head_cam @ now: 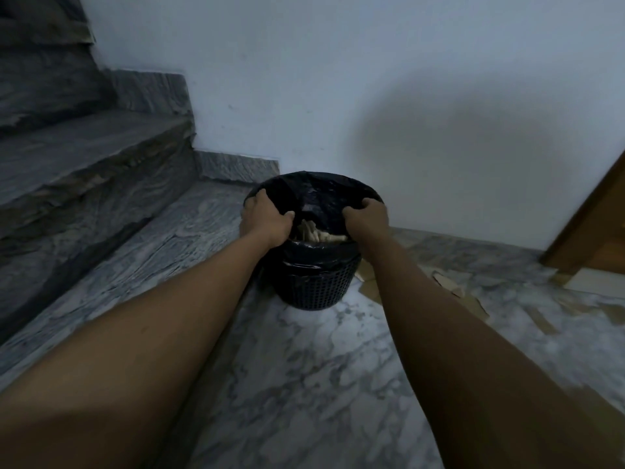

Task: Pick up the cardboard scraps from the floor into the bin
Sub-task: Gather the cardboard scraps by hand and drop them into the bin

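Fingers (261,199) of our left hand (267,220) curl over the black liner (318,194) at the rim of the bin (314,289); right hand (367,216) grips the opposite rim. Between the hands, cardboard scraps (319,234) sit inside; loose scraps (471,301) lie on the marble floor (304,367) right of it.

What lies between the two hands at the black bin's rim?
Head view: between the left hand and the right hand lies the open black plastic liner of the round black mesh bin, with pale cardboard scraps inside.
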`<action>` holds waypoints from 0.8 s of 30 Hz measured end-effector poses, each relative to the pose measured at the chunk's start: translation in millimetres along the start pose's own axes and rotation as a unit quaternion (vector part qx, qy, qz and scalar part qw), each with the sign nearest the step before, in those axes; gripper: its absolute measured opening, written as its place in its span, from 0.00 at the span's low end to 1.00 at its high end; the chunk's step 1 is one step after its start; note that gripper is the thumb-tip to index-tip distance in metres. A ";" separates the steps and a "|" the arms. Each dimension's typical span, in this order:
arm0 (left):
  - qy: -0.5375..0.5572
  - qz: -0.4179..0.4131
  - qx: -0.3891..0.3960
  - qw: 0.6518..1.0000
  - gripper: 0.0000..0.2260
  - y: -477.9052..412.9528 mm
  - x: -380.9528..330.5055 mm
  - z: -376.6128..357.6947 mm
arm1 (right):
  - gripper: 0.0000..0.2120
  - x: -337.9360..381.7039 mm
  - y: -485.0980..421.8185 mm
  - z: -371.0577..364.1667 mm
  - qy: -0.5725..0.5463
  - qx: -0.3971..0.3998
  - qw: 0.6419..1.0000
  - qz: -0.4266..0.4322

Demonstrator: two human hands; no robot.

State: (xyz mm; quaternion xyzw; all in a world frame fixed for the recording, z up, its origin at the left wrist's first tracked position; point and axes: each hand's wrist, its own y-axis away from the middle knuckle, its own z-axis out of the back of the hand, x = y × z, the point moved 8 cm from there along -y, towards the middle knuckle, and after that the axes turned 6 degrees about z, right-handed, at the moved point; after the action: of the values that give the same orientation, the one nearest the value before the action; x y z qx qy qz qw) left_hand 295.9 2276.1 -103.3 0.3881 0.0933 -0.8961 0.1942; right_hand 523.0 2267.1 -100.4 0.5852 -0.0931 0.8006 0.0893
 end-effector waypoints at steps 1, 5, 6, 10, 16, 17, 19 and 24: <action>-0.017 0.013 -0.007 1.000 0.36 0.6 5.2 1.1 | 0.28 -2.0 -1.5 6.3 0.048 -0.029 0.998 0.022; 0.029 0.089 0.033 0.995 0.41 1.8 28.6 -10.4 | 0.30 -12.2 1.4 16.7 0.118 -0.086 0.988 0.043; 0.043 0.100 0.039 0.993 0.41 2.1 31.5 -13.1 | 0.31 -15.0 1.5 20.2 0.129 -0.099 0.986 0.027; 0.063 0.137 0.037 0.988 0.39 11.2 32.3 -16.5 | 0.35 -48.7 -0.9 17.8 0.057 -0.049 0.994 -0.077; 0.068 0.148 0.051 0.985 0.46 32.0 -6.1 -27.4 | 0.23 -63.8 -7.4 50.7 -0.114 -0.006 0.985 -0.126; 0.073 0.141 0.061 0.985 0.45 36.8 -18.4 -34.4 | 0.22 -58.6 -9.9 67.8 -0.102 -0.009 0.987 -0.123; 0.086 0.116 0.059 0.988 0.32 48.4 -47.9 -48.7 | 0.17 -52.1 -15.0 108.3 -0.075 -0.016 0.990 -0.117; 0.138 0.080 0.088 0.983 0.32 103.6 -126.2 -121.5 | 0.10 -61.1 -19.3 244.1 -0.010 -0.072 0.989 -0.132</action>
State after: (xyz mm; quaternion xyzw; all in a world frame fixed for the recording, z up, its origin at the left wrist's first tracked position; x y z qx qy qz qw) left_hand 498.2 2255.5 -95.5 0.5299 0.0084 -0.8202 0.2155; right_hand 770.8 2221.8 -85.1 0.5922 -0.0737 0.7672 0.2351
